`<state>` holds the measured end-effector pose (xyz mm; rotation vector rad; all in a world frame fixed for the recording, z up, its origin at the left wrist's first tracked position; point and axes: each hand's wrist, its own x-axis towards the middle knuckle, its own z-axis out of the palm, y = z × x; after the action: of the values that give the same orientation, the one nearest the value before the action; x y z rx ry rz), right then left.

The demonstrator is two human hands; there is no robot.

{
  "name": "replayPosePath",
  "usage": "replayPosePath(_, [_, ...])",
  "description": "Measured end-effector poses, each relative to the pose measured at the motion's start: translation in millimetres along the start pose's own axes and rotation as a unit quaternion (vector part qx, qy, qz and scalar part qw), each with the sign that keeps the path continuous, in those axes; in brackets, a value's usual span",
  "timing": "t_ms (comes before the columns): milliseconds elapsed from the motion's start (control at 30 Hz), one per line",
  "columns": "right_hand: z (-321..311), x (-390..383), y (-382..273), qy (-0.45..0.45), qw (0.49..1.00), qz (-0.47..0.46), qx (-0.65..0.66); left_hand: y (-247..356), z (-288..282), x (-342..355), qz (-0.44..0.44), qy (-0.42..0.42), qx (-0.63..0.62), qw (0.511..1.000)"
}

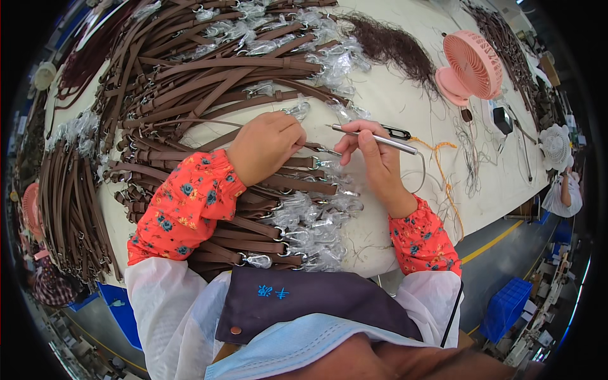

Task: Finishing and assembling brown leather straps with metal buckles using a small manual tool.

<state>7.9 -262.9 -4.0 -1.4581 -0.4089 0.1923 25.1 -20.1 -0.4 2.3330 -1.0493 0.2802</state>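
Note:
My left hand [269,144] is closed, its fingertips mostly hidden, at a thin brown strap [218,121] that runs in from the left. Between the fingers of my right hand [373,155] lies a slim silver pen-like tool [396,143], its pointed tip toward my left hand. A thin grey cord trails from its back end. Beside it, a black-handled tool [398,132] tied to an orange string [446,168] also sits in my right hand; its kind is partly hidden. A metal tip shows below my fingers, close to the left hand.
Piles of brown straps [209,82] with plastic-wrapped metal clasps [307,231] cover the left and middle of the white table [386,82]. A dark thread heap [396,50], a pink fan [472,66] and a black plug [502,120] stand farther right. A blue crate [505,310] is on the floor.

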Motion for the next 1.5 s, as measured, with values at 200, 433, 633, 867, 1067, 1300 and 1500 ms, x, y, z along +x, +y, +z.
replayPosePath(200, [-1,0,1,-0.01,1.0,-0.008,-0.008,1,-4,-1,-0.124,-0.073,-0.134,0.98])
replayPosePath(433, [0,2,2,0.003,1.0,-0.003,0.01,15,1,4,-0.134,-0.062,-0.141,0.979])
replayPosePath(633, [1,2,3,0.01,1.0,0.003,0.019,14,13,3,-0.046,-0.057,-0.014,0.997])
replayPosePath(867, [0,3,5,0.0,1.0,0.001,0.028,17,16,3,0.036,-0.016,0.038,0.999])
replayPosePath(1067, [-3,1,4,-0.008,0.999,0.027,0.031,12,16,3,-0.081,-0.008,-0.112,0.99])
replayPosePath(1300, [0,2,4,0.008,0.999,0.023,0.029,17,12,8,-0.097,-0.064,-0.106,0.988])
replayPosePath(1500, [0,2,4,0.008,0.999,0.02,0.025,17,15,7,-0.061,-0.06,-0.072,0.994])
